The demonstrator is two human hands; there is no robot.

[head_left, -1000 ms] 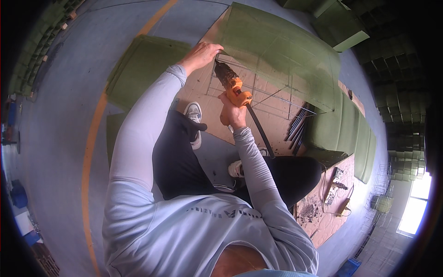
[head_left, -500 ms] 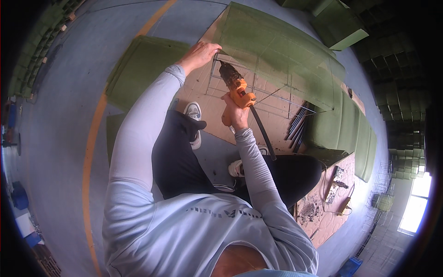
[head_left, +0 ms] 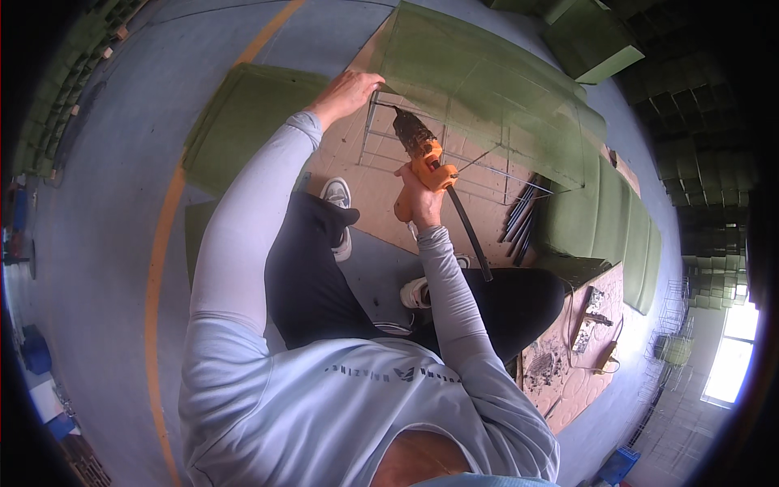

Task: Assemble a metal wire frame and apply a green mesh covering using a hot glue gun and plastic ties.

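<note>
My right hand (head_left: 420,199) is wrapped round the grip of an orange hot glue gun (head_left: 438,175). A long black glue stick (head_left: 471,235) sticks out of the gun's back end, and its dark, crusted nozzle points up and left toward a thin metal wire frame (head_left: 471,166). At the frame's far left corner my left hand (head_left: 350,95) has its fingers closed on the edge of a green see-through mesh sheet (head_left: 479,77). The mesh lies over the far part of the frame. The nozzle tip is near the frame's far left wire; whether it touches cannot be told.
Brown cardboard (head_left: 341,150) lies under the frame. Loose black glue sticks (head_left: 523,219) rest right of it, beside green padded pieces (head_left: 600,215). A green panel (head_left: 251,122) lies at left. At lower right, a stained board (head_left: 560,369) bears a power strip (head_left: 588,325).
My right hand and the glue gun have shifted slightly right, the nozzle moving a little away from the frame's corner. My left hand stays at the mesh edge.
</note>
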